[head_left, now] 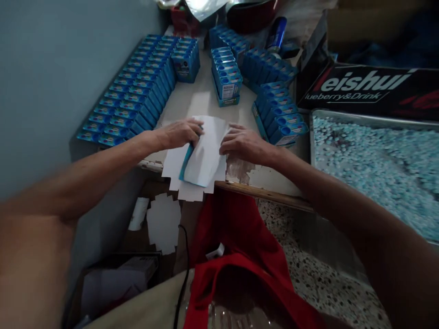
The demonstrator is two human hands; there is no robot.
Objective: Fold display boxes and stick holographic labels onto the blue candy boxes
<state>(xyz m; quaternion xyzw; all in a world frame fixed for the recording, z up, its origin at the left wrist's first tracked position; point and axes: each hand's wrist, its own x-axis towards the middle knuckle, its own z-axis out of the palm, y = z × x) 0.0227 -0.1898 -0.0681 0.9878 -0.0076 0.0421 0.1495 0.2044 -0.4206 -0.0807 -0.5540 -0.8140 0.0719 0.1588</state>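
A card box blank, white inside and blue outside, is bent up at the table's front edge. My left hand is closed on its upper left edge, with the fingers curled over the card. At the right edge, my right hand has its fingers bent and pressed against the same card. Underneath lie flat white blanks, whose tabs stick out over the table edge.
Rows of blue packs stand at the left, with more blue packs at the back and right. A tray of pale blue pieces sits beside a black carton. Another white blank lies below the table.
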